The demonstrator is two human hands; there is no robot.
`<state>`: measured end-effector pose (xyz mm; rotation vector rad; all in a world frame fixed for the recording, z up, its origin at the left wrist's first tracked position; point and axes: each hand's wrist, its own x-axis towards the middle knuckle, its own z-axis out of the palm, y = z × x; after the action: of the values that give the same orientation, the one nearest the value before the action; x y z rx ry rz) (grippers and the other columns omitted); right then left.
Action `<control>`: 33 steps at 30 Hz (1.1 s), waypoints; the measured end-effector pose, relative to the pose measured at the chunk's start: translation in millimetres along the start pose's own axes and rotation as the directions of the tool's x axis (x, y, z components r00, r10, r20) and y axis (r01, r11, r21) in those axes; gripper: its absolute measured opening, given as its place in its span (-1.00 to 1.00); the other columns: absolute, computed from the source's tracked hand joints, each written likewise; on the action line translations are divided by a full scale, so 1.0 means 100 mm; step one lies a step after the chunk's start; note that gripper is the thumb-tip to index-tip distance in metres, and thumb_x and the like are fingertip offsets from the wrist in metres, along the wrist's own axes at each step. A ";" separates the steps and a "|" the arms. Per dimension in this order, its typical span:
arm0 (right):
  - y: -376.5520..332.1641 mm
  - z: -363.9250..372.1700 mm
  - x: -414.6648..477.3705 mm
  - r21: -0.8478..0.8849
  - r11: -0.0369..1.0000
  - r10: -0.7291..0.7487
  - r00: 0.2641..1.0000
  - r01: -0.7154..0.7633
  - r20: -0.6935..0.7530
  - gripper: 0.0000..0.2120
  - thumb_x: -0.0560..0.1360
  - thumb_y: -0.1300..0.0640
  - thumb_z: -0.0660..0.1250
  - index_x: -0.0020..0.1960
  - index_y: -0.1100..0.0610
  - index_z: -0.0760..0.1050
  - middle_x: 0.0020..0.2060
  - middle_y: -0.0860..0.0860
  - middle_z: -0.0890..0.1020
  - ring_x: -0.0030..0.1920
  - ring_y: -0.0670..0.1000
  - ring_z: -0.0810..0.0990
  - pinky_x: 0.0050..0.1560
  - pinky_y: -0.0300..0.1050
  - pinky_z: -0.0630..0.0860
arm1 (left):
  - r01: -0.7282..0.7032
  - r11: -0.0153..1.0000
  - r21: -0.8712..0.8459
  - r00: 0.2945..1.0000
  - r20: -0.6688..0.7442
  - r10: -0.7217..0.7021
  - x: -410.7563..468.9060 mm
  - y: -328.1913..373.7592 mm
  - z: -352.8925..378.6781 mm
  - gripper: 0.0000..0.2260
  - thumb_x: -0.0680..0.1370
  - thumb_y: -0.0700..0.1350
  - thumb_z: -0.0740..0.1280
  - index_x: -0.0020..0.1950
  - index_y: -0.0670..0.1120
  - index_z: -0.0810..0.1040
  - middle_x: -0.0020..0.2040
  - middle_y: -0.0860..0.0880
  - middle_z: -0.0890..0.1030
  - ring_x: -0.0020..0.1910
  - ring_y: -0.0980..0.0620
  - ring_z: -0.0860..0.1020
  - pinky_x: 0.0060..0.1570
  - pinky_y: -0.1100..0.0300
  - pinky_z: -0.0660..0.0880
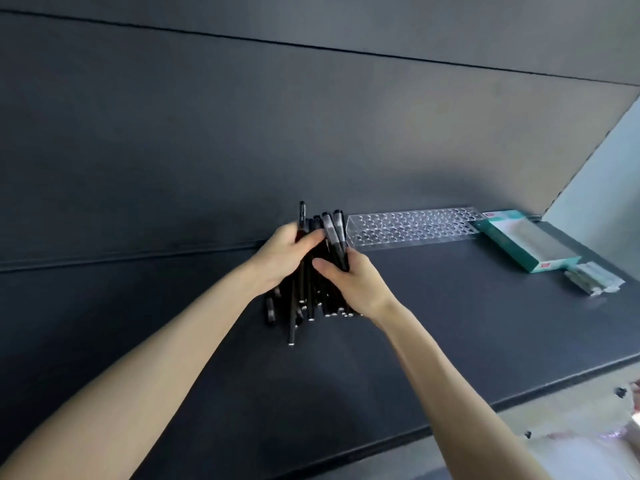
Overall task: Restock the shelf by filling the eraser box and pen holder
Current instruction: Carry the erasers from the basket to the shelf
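A dark grey shelf runs across the view, with a dark back panel behind it. Two bare forearms reach in from the lower left and lower middle and meet near the back of the shelf. The left hand has its fingers curled round the upper part of a bundle of black pens, with the thumb lying across the front. The bundle stands roughly upright and loose, its lower ends fanned out on the shelf and one pen sticking out further toward the viewer. Just to the right, the right hand grips the same bundle from the other side, thumb in front and fingers wrapped behind. Right of the hands, against the back panel, lies a clear plastic pen holder with rows of round holes, none of which holds a pen. Touching its right end is a teal eraser box, set at an angle. Just beside the box's near end lie small clear-wrapped white packets, too blurred to identify.
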<state>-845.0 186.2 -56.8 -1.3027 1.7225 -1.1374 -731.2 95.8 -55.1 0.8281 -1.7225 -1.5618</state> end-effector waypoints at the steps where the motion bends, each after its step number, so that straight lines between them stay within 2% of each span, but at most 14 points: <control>1: 0.02 -0.01 0.09 -0.069 0.998 0.000 1.000 0.001 0.009 -0.81 0.52 0.00 0.31 0.01 0.12 0.50 -0.16 -0.05 0.62 -0.06 0.01 0.60 0.05 -0.06 0.51 | -0.005 1.000 0.023 1.000 -0.028 0.005 0.06 -0.02 0.01 -0.85 0.61 -0.16 0.23 0.14 -0.03 0.53 0.15 0.03 0.59 0.23 0.09 0.50 0.33 0.16 0.35; 3: 0.06 -0.01 0.26 -0.227 0.974 0.000 1.000 0.002 0.009 -0.78 0.53 -0.05 0.26 -0.11 0.11 0.44 -0.18 -0.03 0.53 -0.01 0.08 0.50 0.14 0.06 0.40 | -0.010 0.994 0.109 0.996 -0.086 0.019 0.18 -0.04 0.05 -0.83 0.62 -0.16 0.22 0.18 -0.04 0.52 0.15 0.05 0.58 0.21 0.12 0.49 0.26 0.28 0.36; 5: 0.08 -0.05 0.38 -0.400 0.916 0.031 0.999 -0.035 -0.017 -0.72 0.55 -0.10 0.20 -0.12 0.11 0.40 -0.01 0.04 0.48 0.15 0.13 0.37 0.23 0.07 0.25 | -0.014 0.973 0.231 0.987 -0.154 0.051 0.24 -0.07 0.07 -0.81 0.62 -0.13 0.22 0.21 -0.05 0.51 0.11 0.09 0.56 0.15 0.16 0.48 0.07 0.47 0.35; 6: 0.10 -0.07 0.43 -0.437 0.898 0.044 0.999 -0.050 -0.024 -0.70 0.56 -0.12 0.17 -0.07 0.13 0.42 0.11 0.06 0.44 0.23 0.13 0.30 0.26 0.05 0.19 | -0.011 0.958 0.285 0.978 -0.196 0.070 0.27 -0.11 0.07 -0.80 0.61 -0.10 0.23 0.22 -0.07 0.51 0.12 0.09 0.56 0.15 0.16 0.49 0.02 0.48 0.35; 8: 0.15 -0.14 0.50 -0.455 0.888 0.062 0.998 -0.062 -0.014 -0.63 0.58 -0.14 0.12 0.02 0.17 0.44 0.26 0.07 0.35 0.31 0.13 0.21 0.30 0.04 0.10 | 0.020 0.926 0.376 0.962 -0.260 0.085 0.28 -0.20 0.07 -0.73 0.59 -0.03 0.27 0.24 -0.11 0.50 0.15 0.04 0.58 0.18 0.09 0.51 0.06 0.37 0.35; 11: 0.27 -0.18 0.57 -0.482 0.875 0.047 0.999 -0.032 0.018 -0.64 0.58 -0.13 0.11 0.04 0.18 0.39 0.31 0.07 0.29 0.33 0.12 0.18 0.32 0.03 0.07 | 0.095 0.867 0.489 0.943 -0.324 0.079 0.25 -0.29 0.10 -0.65 0.58 0.04 0.27 0.29 -0.12 0.43 0.22 -0.03 0.55 0.22 0.02 0.49 0.06 0.31 0.32; 13: 0.33 -0.19 0.58 -0.486 0.874 0.012 1.000 0.002 0.026 -0.61 0.58 -0.12 0.13 0.12 0.22 0.37 0.31 0.09 0.28 0.32 0.13 0.20 0.31 0.03 0.10 | 0.113 0.835 0.538 0.919 -0.377 0.119 0.22 -0.30 0.13 -0.55 0.58 0.01 0.28 0.41 -0.14 0.33 0.34 -0.06 0.46 0.34 -0.01 0.40 0.23 0.29 0.28; 15: 0.38 -0.22 0.58 -0.469 0.882 -0.040 0.999 0.051 0.033 -0.56 0.57 -0.10 0.16 0.24 0.24 0.32 0.30 0.10 0.30 0.32 0.14 0.23 0.30 0.02 0.14 | 0.144 0.802 0.580 0.899 -0.416 0.140 0.17 -0.31 0.15 -0.48 0.58 0.01 0.28 0.48 -0.15 0.24 0.41 -0.09 0.37 0.40 -0.02 0.32 0.41 0.04 0.21; 17: 0.41 -0.25 0.56 -0.404 0.909 -0.092 0.995 0.102 0.044 -0.49 0.57 -0.07 0.20 0.36 0.24 0.25 0.32 0.11 0.32 0.34 0.14 0.24 0.32 0.01 0.19 | 0.178 0.772 0.610 0.892 -0.432 0.136 0.09 -0.33 0.13 -0.50 0.59 0.02 0.25 0.47 -0.13 0.25 0.42 -0.07 0.35 0.40 -0.02 0.32 0.41 -0.11 0.21; 20: 0.45 -0.33 0.51 -0.311 0.939 -0.137 0.989 0.150 0.064 -0.44 0.57 -0.03 0.20 0.47 0.19 0.14 0.37 0.10 0.31 0.39 0.13 0.20 0.38 -0.02 0.19 | 0.248 0.729 0.638 0.884 -0.456 0.098 -0.09 -0.36 0.13 -0.50 0.60 0.08 0.21 0.48 -0.08 0.25 0.47 -0.03 0.27 0.44 -0.03 0.27 0.43 -0.13 0.15; 23: 0.51 -0.34 0.46 -0.406 0.901 -0.122 0.987 0.156 0.107 -0.43 0.59 -0.05 0.15 0.50 0.16 0.09 0.43 0.10 0.24 0.40 0.14 0.14 0.38 -0.06 0.10 | 0.357 0.633 0.687 0.892 -0.452 -0.012 -0.23 -0.43 0.17 -0.43 0.58 0.17 0.17 0.53 -0.02 0.15 0.56 -0.03 0.06 0.54 -0.04 0.01 0.46 -0.07 -0.03; 26: 0.53 -0.29 0.44 -0.488 0.858 -0.111 0.986 0.158 0.123 -0.42 0.60 -0.10 0.10 0.51 0.13 0.06 0.48 0.07 0.15 0.43 0.14 0.07 0.40 -0.04 0.05 | 0.382 0.608 0.696 0.904 -0.419 -0.087 -0.25 -0.45 0.19 -0.41 0.59 0.19 0.12 0.55 -0.01 0.07 0.58 -0.04 -0.09 0.54 -0.05 -0.17 0.48 -0.01 -0.15; 30: 0.51 -0.25 0.43 -0.524 0.839 -0.099 0.987 0.149 0.123 -0.42 0.60 -0.14 0.07 0.51 0.11 0.05 0.48 0.05 0.13 0.44 0.12 0.07 0.39 0.01 0.06 | 0.353 0.684 0.638 0.904 -0.421 -0.074 -0.26 -0.42 0.20 -0.45 0.62 0.15 0.09 0.55 -0.03 0.09 0.58 -0.03 -0.08 0.54 -0.01 -0.18 0.48 0.02 -0.12; 33: 0.50 -0.28 0.41 -0.542 0.824 -0.132 0.986 0.165 0.099 -0.43 0.59 -0.13 0.08 0.49 0.12 0.10 0.47 0.05 0.17 0.43 0.13 0.10 0.38 0.02 0.09 | 0.310 0.705 0.637 0.899 -0.439 0.001 -0.32 -0.37 0.20 -0.52 0.62 0.08 0.16 0.49 -0.07 0.25 0.56 -0.04 0.09 0.54 0.00 -0.03 0.49 0.00 0.02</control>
<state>-899.1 159.4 -92.7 -1.8221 2.0161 -0.6829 -727.6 130.2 -95.1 1.5929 -1.9459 -0.6845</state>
